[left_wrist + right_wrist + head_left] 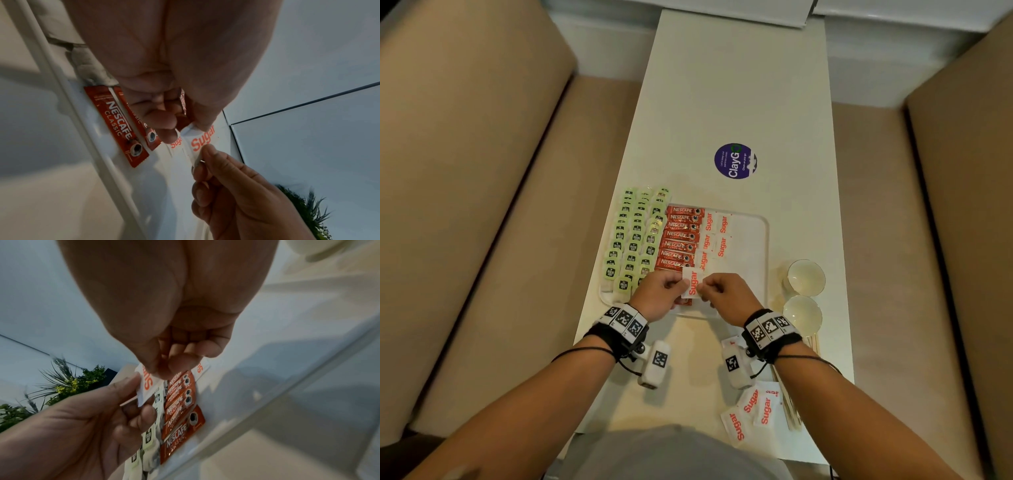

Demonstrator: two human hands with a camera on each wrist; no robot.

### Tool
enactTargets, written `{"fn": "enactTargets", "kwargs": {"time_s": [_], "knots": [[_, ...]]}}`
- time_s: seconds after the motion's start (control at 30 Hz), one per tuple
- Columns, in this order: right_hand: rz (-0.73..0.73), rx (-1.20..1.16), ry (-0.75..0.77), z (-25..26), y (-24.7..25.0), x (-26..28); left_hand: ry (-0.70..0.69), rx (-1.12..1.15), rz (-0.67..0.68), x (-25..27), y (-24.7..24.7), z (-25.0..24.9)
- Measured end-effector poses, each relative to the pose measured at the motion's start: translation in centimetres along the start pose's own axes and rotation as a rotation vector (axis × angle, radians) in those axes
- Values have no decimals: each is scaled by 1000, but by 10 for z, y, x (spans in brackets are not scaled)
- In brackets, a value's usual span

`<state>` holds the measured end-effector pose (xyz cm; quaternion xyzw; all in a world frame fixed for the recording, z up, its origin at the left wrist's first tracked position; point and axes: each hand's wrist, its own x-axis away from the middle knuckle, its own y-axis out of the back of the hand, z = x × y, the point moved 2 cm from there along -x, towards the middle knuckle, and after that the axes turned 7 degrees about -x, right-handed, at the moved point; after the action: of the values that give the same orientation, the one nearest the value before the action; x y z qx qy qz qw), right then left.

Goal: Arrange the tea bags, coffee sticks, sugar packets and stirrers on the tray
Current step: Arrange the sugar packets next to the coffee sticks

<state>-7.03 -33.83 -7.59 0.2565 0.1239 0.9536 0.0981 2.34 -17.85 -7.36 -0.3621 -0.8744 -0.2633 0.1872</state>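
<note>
A white tray (751, 246) lies on the table. Green tea bags (635, 236) fill its left side in rows. Red coffee sticks (681, 236) form a column in the middle, with sugar packets (714, 236) to their right. Over the tray's near edge, my left hand (674, 286) and right hand (707, 287) each pinch one side of a white sugar packet (692, 281). The left wrist view shows that packet (200, 142) between both thumbs, above coffee sticks (119, 123). In the right wrist view the packet (147, 384) hangs over the coffee sticks (179, 410).
Loose sugar packets (753, 411) lie at the table's near right, beside wooden stirrers (791, 407). Two white cups (806, 277) (802, 315) stand right of the tray. A round purple sticker (735, 161) marks the table beyond. Beige seats flank both sides.
</note>
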Motion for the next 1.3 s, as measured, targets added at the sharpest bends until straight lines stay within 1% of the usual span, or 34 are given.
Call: {"fn": "enactTargets", "kwargs": {"time_s": [0.1,0.23,0.33,0.53,0.67,0.83,0.97,1.03,1.13,1.2,1.3], "knots": [[-49,19,-28,-1,12,-8,37,41,-11,2,0,2],[-122,87,-66,-5,30,-24,40,18,-5,6,1,3],[-156,152,-132,-12,39,-36,72,1,8,10,1,7],[-202,227,-241,-27,42,-52,98,-10,32,18,5,21],[-229,262,-262,-24,42,-56,126,-11,27,23,8,28],[-237,296,-293,-19,41,-56,127,-29,17,25,9,32],[-200,321,-310,-10,44,-51,117,-45,22,25,6,30],[-174,351,-289,-6,44,-45,102,-58,22,25,3,28],[-128,335,-203,-3,41,-25,70,-100,27,25,-3,26],[-52,313,-144,-1,38,-5,44,-146,37,24,-9,26],[43,373,-92,-5,36,23,7,-242,59,24,-17,26]]}}
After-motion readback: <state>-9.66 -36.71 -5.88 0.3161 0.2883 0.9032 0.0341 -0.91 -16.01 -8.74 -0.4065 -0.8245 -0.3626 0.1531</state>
